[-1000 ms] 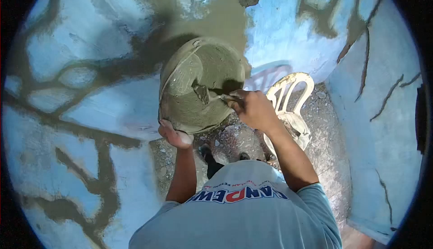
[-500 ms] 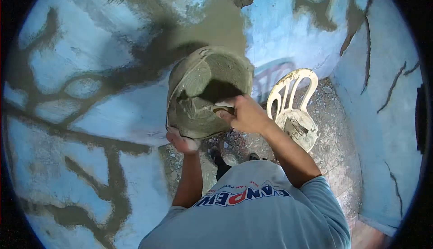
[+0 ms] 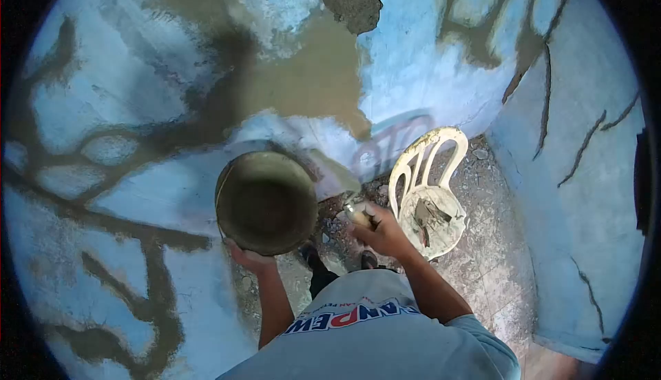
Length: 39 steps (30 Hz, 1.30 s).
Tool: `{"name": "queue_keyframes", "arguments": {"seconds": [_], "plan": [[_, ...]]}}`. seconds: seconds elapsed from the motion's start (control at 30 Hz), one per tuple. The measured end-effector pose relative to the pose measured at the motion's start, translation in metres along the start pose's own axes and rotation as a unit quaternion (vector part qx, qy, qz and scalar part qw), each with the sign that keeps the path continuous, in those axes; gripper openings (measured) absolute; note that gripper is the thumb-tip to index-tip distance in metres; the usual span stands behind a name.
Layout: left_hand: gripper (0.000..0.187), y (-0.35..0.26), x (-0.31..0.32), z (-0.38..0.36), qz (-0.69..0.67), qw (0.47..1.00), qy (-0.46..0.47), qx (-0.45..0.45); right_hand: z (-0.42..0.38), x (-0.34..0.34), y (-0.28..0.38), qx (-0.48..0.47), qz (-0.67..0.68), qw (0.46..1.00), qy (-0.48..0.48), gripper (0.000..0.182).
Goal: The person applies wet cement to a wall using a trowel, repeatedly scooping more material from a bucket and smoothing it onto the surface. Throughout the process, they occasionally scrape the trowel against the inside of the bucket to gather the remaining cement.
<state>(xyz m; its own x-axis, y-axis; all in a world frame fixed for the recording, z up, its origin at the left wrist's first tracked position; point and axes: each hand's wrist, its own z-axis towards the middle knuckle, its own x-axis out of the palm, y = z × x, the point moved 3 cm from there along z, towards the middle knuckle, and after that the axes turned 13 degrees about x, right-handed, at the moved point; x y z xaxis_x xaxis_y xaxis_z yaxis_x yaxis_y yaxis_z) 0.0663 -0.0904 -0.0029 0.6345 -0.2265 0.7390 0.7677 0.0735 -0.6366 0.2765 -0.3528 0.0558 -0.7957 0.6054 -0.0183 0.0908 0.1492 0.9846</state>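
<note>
A round, mortar-stained bucket (image 3: 267, 204) is held up in front of the wall, its dark inside facing me. My left hand (image 3: 249, 259) grips its lower rim from below. Right of the bucket, apart from it, my right hand (image 3: 382, 234) is closed around the handle of a trowel (image 3: 357, 211), whose blade is hard to make out. Wet grey-brown mortar (image 3: 303, 80) covers a patch of the blue wall (image 3: 151, 187) above the bucket.
A white plastic chair (image 3: 430, 201) stands on the right, with grey tools (image 3: 428, 216) on its seat. Rubble lies on the floor (image 3: 485, 242) around it. Cracks run down the right wall (image 3: 578, 194). My feet (image 3: 313, 254) are below the bucket.
The bucket has moved down and left with my left hand. My right hand, with the trowel, has come out of the bucket and now sits lower, to its right.
</note>
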Motion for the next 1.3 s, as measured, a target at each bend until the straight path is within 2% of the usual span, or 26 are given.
{"name": "queue_keyframes", "arguments": {"seconds": [0.07,0.13,0.17,0.2,0.23,0.27,0.37,0.4,0.5,0.53,0.63,0.67,0.8,0.83,0.87,0.97,1.0,1.07,1.23,1.3], "plan": [[0.068,-0.005,-0.038,0.004,0.039,0.998,-0.036,0.023,0.013,-0.022,-0.022,-0.068,-0.135,0.983,-0.104,0.029],[0.067,-0.021,-0.042,0.004,0.067,0.997,-0.037,0.018,0.023,-0.035,-0.017,-0.137,-0.270,0.927,-0.220,0.036],[0.067,-0.025,-0.042,0.005,0.080,0.996,-0.036,0.015,0.030,-0.039,-0.018,-0.096,-0.270,0.931,-0.226,0.036],[0.067,-0.032,-0.035,0.004,0.102,0.992,-0.075,0.018,0.036,-0.041,-0.020,-0.054,-0.270,0.933,-0.233,0.036],[0.067,-0.032,-0.040,0.007,0.092,0.994,-0.063,0.015,0.043,-0.044,-0.023,-0.013,-0.267,0.933,-0.239,0.035],[0.068,-0.035,-0.048,0.012,0.082,0.995,-0.051,0.011,0.056,-0.047,-0.033,-0.062,-0.247,0.934,-0.252,0.038],[0.067,-0.041,-0.054,0.023,0.054,0.998,-0.008,-0.011,0.094,-0.041,-0.047,-0.104,-0.162,0.938,-0.289,0.038],[0.066,-0.041,-0.060,0.029,0.051,0.999,-0.002,-0.011,0.109,-0.034,-0.055,-0.155,-0.109,0.932,-0.308,0.034],[0.068,-0.043,-0.060,0.041,0.069,0.997,-0.012,-0.023,0.151,-0.002,-0.072,-0.147,0.039,0.930,-0.335,0.029],[0.069,-0.045,-0.056,0.044,0.080,0.996,-0.021,-0.028,0.162,0.010,-0.070,-0.089,0.063,0.939,-0.326,0.027],[0.069,-0.046,-0.061,0.064,0.064,0.995,-0.036,-0.064,0.213,0.047,-0.093,-0.032,0.180,0.938,-0.294,0.029],[0.069,-0.047,-0.071,0.074,0.061,0.996,-0.030,-0.064,0.226,0.057,-0.090,-0.067,0.176,0.929,-0.320,0.027],[0.069,-0.054,-0.098,0.109,0.077,0.994,-0.030,-0.074,0.288,0.072,-0.088,-0.099,0.259,0.888,-0.366,0.031],[0.068,-0.060,-0.092,0.114,0.088,0.993,-0.035,-0.077,0.300,0.073,-0.082,-0.098,0.250,0.883,-0.384,0.031],[0.068,-0.063,-0.067,0.115,0.133,0.986,-0.086,-0.058,0.308,0.073,-0.071,-0.097,0.240,0.878,-0.402,0.031],[0.068,-0.069,-0.140,0.151,0.154,0.980,-0.089,-0.085,0.342,0.080,-0.078,-0.086,0.180,0.874,-0.443,0.032],[0.057,-0.072,-0.071,0.146,0.140,0.983,-0.117,-0.018,0.343,0.086,-0.075,-0.077,0.163,0.872,-0.455,0.033],[0.053,-0.079,-0.093,0.169,0.195,0.967,-0.165,-0.001,0.344,0.100,-0.080,-0.062,0.129,0.868,-0.475,0.034],[0.053,-0.085,-0.124,0.207,0.199,0.970,-0.132,-0.042,0.328,0.127,-0.076,-0.029,0.103,0.869,-0.484,0.040],[0.054,-0.084,-0.134,0.216,0.194,0.972,-0.120,-0.064,0.318,0.149,-0.103,-0.016,0.094,0.881,-0.463,0.043]]}}
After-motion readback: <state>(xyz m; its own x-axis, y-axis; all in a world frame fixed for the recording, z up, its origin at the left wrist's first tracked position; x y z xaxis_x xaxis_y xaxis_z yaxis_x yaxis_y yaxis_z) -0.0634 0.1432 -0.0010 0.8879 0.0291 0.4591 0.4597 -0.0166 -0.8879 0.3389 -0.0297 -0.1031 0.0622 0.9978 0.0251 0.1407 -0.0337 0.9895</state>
